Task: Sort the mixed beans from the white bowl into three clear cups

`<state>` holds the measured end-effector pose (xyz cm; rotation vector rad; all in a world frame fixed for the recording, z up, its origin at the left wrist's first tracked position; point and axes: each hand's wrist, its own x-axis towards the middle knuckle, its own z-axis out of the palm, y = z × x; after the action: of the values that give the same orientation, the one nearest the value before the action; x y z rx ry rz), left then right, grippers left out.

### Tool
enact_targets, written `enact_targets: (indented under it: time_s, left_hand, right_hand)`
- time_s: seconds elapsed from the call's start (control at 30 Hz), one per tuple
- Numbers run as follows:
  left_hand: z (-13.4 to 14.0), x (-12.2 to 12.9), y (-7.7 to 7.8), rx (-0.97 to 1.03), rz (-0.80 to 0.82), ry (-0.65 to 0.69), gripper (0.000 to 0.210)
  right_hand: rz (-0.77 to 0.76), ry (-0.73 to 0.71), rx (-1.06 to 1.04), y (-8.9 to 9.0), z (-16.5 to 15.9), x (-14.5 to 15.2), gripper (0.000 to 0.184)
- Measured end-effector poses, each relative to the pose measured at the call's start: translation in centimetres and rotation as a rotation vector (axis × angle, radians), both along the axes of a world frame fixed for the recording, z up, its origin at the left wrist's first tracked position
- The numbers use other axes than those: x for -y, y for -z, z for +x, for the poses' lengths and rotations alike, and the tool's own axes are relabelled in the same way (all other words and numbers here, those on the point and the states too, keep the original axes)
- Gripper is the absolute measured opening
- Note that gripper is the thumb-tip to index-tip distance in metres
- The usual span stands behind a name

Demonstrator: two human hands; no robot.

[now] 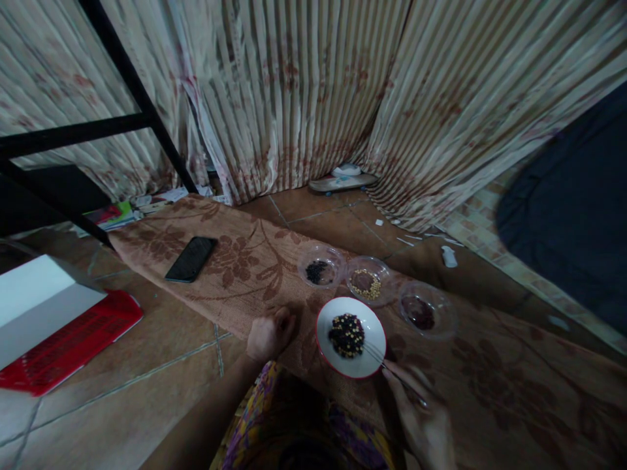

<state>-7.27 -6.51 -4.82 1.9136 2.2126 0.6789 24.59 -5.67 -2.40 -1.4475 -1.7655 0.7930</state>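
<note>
My right hand [416, 405] grips the handle of a metal fork [375, 352]; its thin prongs reach into a white bowl [326, 356] with a red rim. Dark beans mixed with pale yellow kernels [347, 336] lie in a heap in this bowl. My left hand [270, 334] rests on the cloth left of the bowl, fingers curled in, with nothing visible in them. Beyond the bowl stand three clear plastic bowls: one with black beans [317, 272], one with yellow kernels [366, 284], one with dark red beans [421, 315].
A brown patterned cloth [235, 287] covers the long low surface, with a black phone [191, 259] at its left. A red and white box [63, 320] sits on the tiled floor. Behind are striped curtains [294, 98], a skateboard [343, 183] and a black metal frame [151, 117].
</note>
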Motion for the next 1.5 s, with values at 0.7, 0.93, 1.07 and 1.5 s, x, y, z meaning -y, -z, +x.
enact_targets:
  time_s: [0.7,0.93,1.07,1.5]
  left_hand:
    - [-0.2,0.0,0.3,-0.006,0.030,0.017,0.027]
    - [-0.2,0.0,0.3,0.005,0.027,0.022,0.028]
    - [-0.1,0.0,0.3,0.003,0.017,0.016,0.027]
    - [0.0,0.0,-0.1,-0.010,0.011,0.003,0.026]
  right_hand:
    - [-0.082,0.093,0.014,0.7,0.6,-0.8,0.039]
    - [-0.069,0.073,-0.008,0.4,0.5,-0.7,0.036]
    - [-0.052,0.087,-0.012,0.5,0.4,-0.9,0.034]
    - [-0.134,0.082,-0.033,-0.7,-0.8,-0.1,0.033]
